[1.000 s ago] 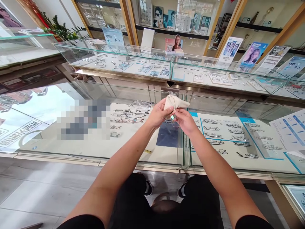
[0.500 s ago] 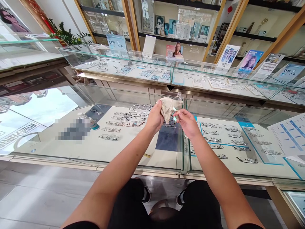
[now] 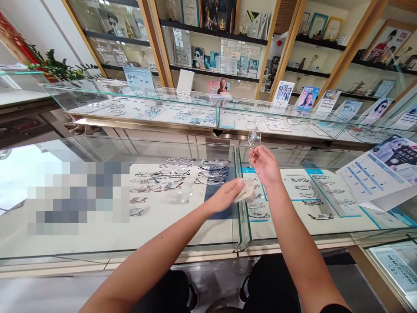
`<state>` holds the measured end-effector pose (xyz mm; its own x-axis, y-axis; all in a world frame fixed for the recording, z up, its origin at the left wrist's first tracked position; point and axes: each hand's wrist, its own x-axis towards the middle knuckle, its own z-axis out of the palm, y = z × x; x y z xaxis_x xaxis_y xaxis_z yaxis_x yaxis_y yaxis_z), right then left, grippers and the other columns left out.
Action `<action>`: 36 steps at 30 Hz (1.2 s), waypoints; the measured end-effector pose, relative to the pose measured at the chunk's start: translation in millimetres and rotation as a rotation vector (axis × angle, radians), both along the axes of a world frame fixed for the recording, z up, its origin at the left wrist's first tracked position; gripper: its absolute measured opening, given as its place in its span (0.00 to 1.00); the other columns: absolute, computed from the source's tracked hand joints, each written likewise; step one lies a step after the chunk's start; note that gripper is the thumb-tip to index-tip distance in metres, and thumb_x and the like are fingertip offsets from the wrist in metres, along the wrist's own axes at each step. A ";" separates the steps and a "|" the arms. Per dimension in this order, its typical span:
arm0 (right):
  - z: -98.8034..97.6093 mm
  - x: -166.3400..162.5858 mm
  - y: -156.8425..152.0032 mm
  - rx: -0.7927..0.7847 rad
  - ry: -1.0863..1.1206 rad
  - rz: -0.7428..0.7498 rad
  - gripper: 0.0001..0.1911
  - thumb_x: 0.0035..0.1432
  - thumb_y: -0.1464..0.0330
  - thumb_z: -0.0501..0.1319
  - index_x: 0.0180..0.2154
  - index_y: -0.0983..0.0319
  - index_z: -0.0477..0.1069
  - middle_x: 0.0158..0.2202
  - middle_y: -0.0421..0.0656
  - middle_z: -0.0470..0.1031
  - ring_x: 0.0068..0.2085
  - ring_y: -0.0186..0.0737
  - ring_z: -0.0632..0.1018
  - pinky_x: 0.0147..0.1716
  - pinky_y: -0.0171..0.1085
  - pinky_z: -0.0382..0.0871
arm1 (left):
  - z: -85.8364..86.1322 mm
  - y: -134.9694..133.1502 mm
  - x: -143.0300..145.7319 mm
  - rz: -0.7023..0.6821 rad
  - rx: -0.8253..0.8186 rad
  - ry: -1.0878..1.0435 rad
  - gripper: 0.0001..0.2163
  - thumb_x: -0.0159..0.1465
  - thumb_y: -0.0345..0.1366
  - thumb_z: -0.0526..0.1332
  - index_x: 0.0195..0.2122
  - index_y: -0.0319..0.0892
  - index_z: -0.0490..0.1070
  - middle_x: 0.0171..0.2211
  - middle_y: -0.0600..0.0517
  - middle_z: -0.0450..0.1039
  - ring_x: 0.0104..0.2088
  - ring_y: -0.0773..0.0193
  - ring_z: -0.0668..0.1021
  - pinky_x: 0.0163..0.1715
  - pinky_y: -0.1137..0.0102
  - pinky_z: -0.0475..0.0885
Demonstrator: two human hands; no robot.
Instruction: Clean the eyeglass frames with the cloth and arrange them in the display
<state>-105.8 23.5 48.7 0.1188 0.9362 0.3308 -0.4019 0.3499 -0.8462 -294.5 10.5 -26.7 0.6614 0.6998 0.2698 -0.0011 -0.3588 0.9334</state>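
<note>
My right hand (image 3: 266, 164) is closed on a pair of thin-rimmed eyeglasses (image 3: 254, 137), held up above the glass display counter. One clear round lens shows over the fingertips; the rest of the frame is partly hidden by the fingers. Lower and to the left, my left hand (image 3: 226, 194) pinches a crumpled beige cleaning cloth (image 3: 246, 191). The cloth is apart from the eyeglasses. Beneath both hands, rows of spectacle frames (image 3: 172, 174) lie inside the counter under its glass top.
Across from me runs a second glass showcase (image 3: 143, 126) with standing cards on top. A folded price card (image 3: 384, 174) stands on the right of my counter. A blurred-out patch covers the left side. Tall wooden shelves (image 3: 211, 32) with pictures line the back.
My right hand has raised the eyeglasses, away from the cloth. My left hand has dropped lower with the cloth. The view has tilted up and shifted right.
</note>
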 end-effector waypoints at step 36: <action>77.9 20.2 -15.6 -0.094 -0.434 0.676 0.22 0.65 0.46 0.71 0.35 0.59 0.80 0.34 0.44 0.84 0.34 0.38 0.79 0.34 0.38 0.74 | 132.3 -5.5 -48.3 0.527 0.640 -0.089 0.22 0.63 0.51 0.77 0.53 0.47 0.80 0.49 0.47 0.85 0.49 0.56 0.85 0.50 0.59 0.83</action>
<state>-85.6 7.9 126.6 -0.6039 0.7858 0.1336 -0.1302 0.0681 -0.9891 -342.8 5.0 105.6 0.2472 0.6054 0.7566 0.2516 -0.7941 0.5532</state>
